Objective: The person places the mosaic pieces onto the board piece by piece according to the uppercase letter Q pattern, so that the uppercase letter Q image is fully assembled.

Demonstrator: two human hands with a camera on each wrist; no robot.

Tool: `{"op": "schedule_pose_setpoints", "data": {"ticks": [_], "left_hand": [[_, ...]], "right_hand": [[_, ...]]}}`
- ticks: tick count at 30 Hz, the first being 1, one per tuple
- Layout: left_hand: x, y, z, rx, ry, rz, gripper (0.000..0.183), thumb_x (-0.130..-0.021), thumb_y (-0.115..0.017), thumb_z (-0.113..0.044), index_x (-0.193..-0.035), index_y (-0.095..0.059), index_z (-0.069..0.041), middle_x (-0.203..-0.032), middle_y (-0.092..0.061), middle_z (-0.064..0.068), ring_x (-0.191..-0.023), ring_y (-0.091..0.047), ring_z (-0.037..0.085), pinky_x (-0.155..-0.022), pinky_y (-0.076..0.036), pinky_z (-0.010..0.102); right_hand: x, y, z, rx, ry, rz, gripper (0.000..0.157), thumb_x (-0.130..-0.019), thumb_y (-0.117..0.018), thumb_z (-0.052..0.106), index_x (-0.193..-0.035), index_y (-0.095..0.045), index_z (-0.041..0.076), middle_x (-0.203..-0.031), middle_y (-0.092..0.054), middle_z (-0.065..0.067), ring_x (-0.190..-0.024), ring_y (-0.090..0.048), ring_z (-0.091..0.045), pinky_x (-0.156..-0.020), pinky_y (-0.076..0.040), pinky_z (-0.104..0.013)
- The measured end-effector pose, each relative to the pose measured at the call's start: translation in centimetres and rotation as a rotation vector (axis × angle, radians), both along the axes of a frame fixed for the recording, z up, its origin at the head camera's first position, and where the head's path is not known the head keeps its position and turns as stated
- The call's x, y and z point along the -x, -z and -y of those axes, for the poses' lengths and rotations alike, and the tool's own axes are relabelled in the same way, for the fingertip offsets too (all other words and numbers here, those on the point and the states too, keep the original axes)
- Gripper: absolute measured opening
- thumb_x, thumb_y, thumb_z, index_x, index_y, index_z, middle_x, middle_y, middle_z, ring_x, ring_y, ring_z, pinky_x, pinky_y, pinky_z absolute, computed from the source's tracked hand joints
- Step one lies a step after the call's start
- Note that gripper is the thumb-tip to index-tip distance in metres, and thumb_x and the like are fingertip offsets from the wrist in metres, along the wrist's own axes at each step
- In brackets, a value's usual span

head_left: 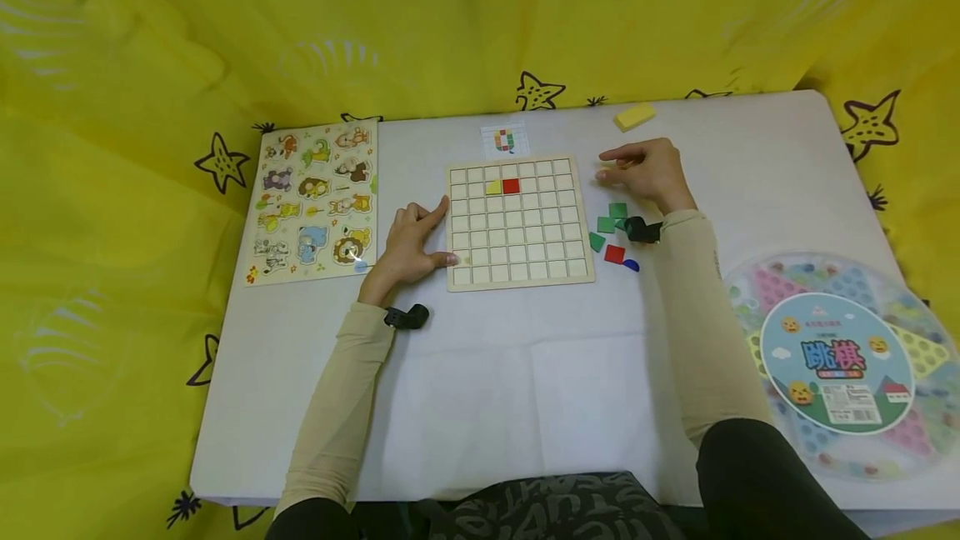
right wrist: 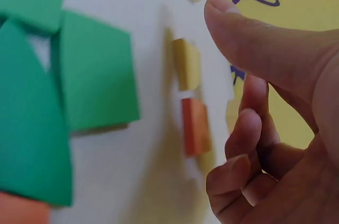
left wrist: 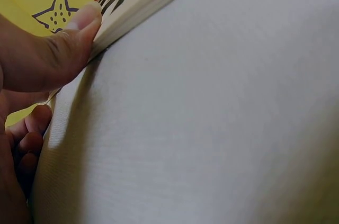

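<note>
In the head view my left hand (head_left: 408, 248) is at the left side of a wooden grid board (head_left: 517, 223). Its thumb presses on the board near the lower left corner, and the index fingertip touches the edge higher up. A yellow tile (head_left: 493, 187) and a red tile (head_left: 511, 186) sit side by side in the second row. My right hand (head_left: 648, 169) hovers right of the board, thumb and index finger apart, holding nothing. Beyond it in the right wrist view are a yellow piece (right wrist: 187, 65) and an orange-red piece (right wrist: 196, 127). Several green pieces (right wrist: 98, 73) lie nearer.
A pattern card (head_left: 505, 140) lies behind the board. Near the right wrist are a red square (head_left: 614, 254) and a blue half-round piece (head_left: 632, 266). An animal puzzle (head_left: 315, 207) lies left, a yellow block (head_left: 634, 117) at the back, a round Chinese checkers set (head_left: 840, 365) right.
</note>
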State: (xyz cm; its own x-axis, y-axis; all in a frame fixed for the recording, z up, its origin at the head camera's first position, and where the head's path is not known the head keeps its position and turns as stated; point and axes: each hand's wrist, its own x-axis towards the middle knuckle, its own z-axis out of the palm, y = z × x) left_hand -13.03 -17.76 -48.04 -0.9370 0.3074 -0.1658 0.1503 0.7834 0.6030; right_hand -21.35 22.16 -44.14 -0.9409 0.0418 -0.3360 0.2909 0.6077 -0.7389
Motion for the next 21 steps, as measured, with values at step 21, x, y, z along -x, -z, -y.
{"op": "schedule_pose_setpoints", "data": {"ticks": [21], "left_hand": [[0.0,0.1,0.1,-0.004,0.0,0.005,0.103,-0.083,-0.09,-0.026,-0.167,-0.031,-0.017,-0.119,-0.045,0.016,-0.105,-0.034,0.03,-0.094,-0.029,0.04]], "right_hand": [[-0.3,1.2,-0.4,-0.029,-0.014,0.028,0.047,-0.094,-0.083,0.029,-0.136,-0.073,0.009,-0.148,-0.061,-0.018,-0.126,-0.047,-0.031,-0.105,-0.041,-0.041]]}}
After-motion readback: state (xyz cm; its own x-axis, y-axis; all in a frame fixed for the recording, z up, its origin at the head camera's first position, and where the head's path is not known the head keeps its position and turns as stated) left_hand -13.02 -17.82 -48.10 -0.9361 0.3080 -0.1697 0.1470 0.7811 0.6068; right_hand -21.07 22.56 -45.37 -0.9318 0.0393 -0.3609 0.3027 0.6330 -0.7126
